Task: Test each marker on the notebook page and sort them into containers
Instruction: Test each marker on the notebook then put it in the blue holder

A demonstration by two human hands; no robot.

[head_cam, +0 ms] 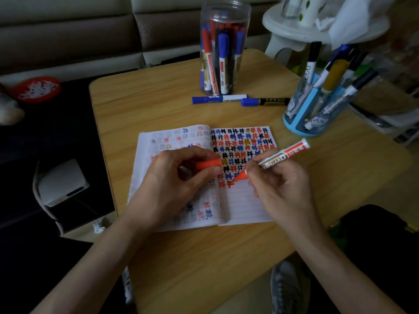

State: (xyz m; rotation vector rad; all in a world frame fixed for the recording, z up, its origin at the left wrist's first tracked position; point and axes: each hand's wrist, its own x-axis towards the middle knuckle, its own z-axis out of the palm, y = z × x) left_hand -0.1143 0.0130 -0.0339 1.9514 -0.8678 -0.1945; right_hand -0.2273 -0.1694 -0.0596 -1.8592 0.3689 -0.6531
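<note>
Marker (pixel 283 155) labelled "BOARD" was pinched in right hand (pixel 281 186) fingers, orange tip on the lined notebook (pixel 247 206). Left hand (pixel 172 177) fingers pinched its smooth cap (pixel 208 164).

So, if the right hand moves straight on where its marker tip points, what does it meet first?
The notebook page: the red marker in the right hand slants down-left, its tip on or just above the paper. Sliding on, probably the left hand.
</note>
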